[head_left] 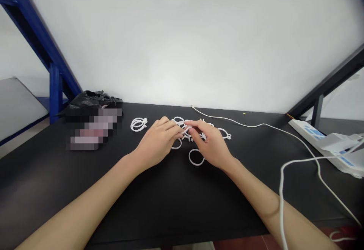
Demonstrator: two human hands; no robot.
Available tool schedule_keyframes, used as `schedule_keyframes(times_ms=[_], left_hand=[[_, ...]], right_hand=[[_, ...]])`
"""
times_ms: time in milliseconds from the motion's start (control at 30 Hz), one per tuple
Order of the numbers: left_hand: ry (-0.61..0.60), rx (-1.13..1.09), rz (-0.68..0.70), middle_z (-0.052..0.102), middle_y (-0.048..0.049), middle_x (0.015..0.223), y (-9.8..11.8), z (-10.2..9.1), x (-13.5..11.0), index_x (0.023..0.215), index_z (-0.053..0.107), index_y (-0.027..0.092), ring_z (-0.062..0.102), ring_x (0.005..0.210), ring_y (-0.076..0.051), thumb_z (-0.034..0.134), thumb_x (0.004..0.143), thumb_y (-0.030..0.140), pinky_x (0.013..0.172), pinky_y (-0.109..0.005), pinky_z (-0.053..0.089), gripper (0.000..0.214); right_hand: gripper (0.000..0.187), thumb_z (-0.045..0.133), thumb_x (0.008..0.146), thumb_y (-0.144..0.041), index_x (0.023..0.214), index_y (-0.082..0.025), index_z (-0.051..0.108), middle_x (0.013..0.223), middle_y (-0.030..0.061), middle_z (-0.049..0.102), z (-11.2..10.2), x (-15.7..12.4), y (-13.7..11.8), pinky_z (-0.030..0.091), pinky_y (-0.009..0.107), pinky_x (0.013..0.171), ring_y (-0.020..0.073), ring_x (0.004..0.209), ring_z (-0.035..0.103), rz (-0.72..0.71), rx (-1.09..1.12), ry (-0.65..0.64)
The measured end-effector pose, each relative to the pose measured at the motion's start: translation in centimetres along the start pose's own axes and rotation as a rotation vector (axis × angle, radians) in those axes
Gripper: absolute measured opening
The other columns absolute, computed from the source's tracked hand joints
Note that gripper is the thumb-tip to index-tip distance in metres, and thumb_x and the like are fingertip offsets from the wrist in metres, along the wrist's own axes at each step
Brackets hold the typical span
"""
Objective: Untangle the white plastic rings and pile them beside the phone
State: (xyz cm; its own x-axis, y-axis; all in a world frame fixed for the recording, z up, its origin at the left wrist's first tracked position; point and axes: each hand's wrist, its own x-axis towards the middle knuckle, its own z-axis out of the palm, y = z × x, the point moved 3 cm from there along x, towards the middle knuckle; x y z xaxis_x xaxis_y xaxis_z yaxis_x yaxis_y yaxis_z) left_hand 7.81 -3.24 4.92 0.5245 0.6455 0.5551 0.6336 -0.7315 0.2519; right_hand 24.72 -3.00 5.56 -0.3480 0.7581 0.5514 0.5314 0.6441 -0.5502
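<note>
Several white plastic rings [196, 157] lie in a loose heap on the black table [159, 200]. My left hand [158, 140] and my right hand [209, 142] meet over the heap, fingertips pinched together on one white ring [187, 130] between them. A stacked pair of rings [138, 124] sits apart, just left of my left hand. One single ring lies by my right wrist.
A black plastic bag [92, 99] sits at the back left above a blurred patch. A white cable [256, 125] runs from the wall across the table's right side. White and blue packages [332, 145] lie at the far right. Blue steel frame [54, 90] stands left.
</note>
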Motion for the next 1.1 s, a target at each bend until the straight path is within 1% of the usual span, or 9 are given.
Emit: schedule_keyframes(times_ms=[200, 433, 567, 633, 733, 800, 867, 1000, 1100], left_hand=[[0.079, -0.022, 0.004, 0.069, -0.0012, 0.088, -0.2, -0.3, -0.1, 0.095, 0.061, 0.021, 0.047, 0.082, -0.018, 0.047, 0.099, 0.023, 0.075, -0.034, 0.041, 0.015], [0.099, -0.027, 0.018, 0.069, -0.0015, 0.086, -0.2, -0.3, -0.1, 0.092, 0.062, 0.020, 0.048, 0.082, -0.019, 0.051, 0.097, 0.023, 0.075, -0.033, 0.042, 0.013], [0.110, 0.041, 0.011, 0.071, -0.0018, 0.087, -0.7, -0.8, 0.1, 0.091, 0.063, 0.021, 0.051, 0.084, -0.020, 0.051, 0.097, 0.027, 0.076, -0.034, 0.043, 0.015], [0.131, 0.163, -0.071, 0.072, -0.0031, 0.088, -1.8, -1.6, 0.0, 0.090, 0.065, 0.021, 0.052, 0.087, -0.022, 0.050, 0.097, 0.030, 0.077, -0.037, 0.042, 0.019], [0.161, 0.404, -0.323, 0.073, -0.0071, 0.092, -4.3, -3.3, -0.5, 0.092, 0.069, 0.021, 0.053, 0.093, -0.029, 0.049, 0.096, 0.033, 0.079, -0.044, 0.039, 0.024], [0.116, 0.496, -0.475, 0.073, -0.0099, 0.096, -5.9, -4.0, -1.0, 0.096, 0.071, 0.021, 0.052, 0.097, -0.034, 0.046, 0.096, 0.034, 0.080, -0.048, 0.037, 0.028], [0.013, 0.519, -0.569, 0.073, -0.0117, 0.100, -7.0, -4.1, -1.5, 0.095, 0.073, 0.020, 0.052, 0.099, -0.036, 0.044, 0.095, 0.032, 0.081, -0.051, 0.035, 0.031], [-0.153, 0.532, -0.642, 0.073, -0.0141, 0.100, -8.2, -3.5, -2.3, 0.099, 0.075, 0.019, 0.053, 0.103, -0.038, 0.043, 0.091, 0.022, 0.083, -0.052, 0.036, 0.033], [-0.117, 0.575, -0.613, 0.073, -0.0138, 0.099, -8.6, -3.4, -2.5, 0.099, 0.074, 0.020, 0.054, 0.100, -0.038, 0.043, 0.085, 0.017, 0.081, -0.054, 0.039, 0.034]], right_hand=[[0.016, 0.056, 0.092, -0.021, 0.103, -0.020, 0.067, 0.086, 0.0015, 0.070, -0.2, 0.2, 0.1, 0.048, 0.027, 0.067, 0.0140, 0.073, 0.062, 0.030, 0.000, 0.036], [0.013, 0.055, 0.093, -0.021, 0.099, -0.021, 0.067, 0.091, 0.0018, 0.072, -0.2, 0.1, 0.0, 0.048, 0.026, 0.064, 0.0132, 0.074, 0.063, 0.045, 0.039, 0.032], [0.022, 0.056, 0.093, -0.024, 0.113, -0.022, 0.064, 0.094, 0.0025, 0.071, 0.0, 0.1, 0.4, 0.052, 0.030, 0.075, 0.0157, 0.082, 0.064, 0.075, 0.002, 0.030], [0.030, 0.056, 0.093, -0.026, 0.123, -0.021, 0.059, 0.103, 0.0050, 0.070, -0.1, 0.1, 0.7, 0.051, 0.036, 0.085, 0.0192, 0.094, 0.062, 0.058, -0.093, 0.018], [0.031, 0.058, 0.091, -0.025, 0.121, -0.020, 0.060, 0.111, 0.0086, 0.065, 0.0, -0.1, 1.1, 0.048, 0.042, 0.092, 0.0241, 0.103, 0.055, -0.024, -0.277, -0.070], [0.030, 0.058, 0.088, -0.019, 0.118, -0.019, 0.063, 0.111, 0.0093, 0.064, 0.3, -0.3, 1.2, 0.047, 0.043, 0.093, 0.0251, 0.103, 0.052, -0.100, -0.364, -0.152], [0.032, 0.057, 0.087, -0.013, 0.117, -0.019, 0.065, 0.108, 0.0094, 0.065, 0.8, -0.5, 1.2, 0.046, 0.043, 0.093, 0.0255, 0.102, 0.051, -0.158, -0.429, -0.201], [0.029, 0.054, 0.088, -0.007, 0.110, -0.017, 0.069, 0.098, 0.0101, 0.067, 1.9, -0.4, 1.0, 0.047, 0.043, 0.089, 0.0263, 0.098, 0.050, -0.205, -0.528, -0.235], [0.029, 0.051, 0.090, -0.006, 0.108, -0.017, 0.070, 0.095, 0.0109, 0.067, 2.0, -0.2, 0.9, 0.047, 0.043, 0.086, 0.0262, 0.095, 0.050, -0.214, -0.523, -0.208]])
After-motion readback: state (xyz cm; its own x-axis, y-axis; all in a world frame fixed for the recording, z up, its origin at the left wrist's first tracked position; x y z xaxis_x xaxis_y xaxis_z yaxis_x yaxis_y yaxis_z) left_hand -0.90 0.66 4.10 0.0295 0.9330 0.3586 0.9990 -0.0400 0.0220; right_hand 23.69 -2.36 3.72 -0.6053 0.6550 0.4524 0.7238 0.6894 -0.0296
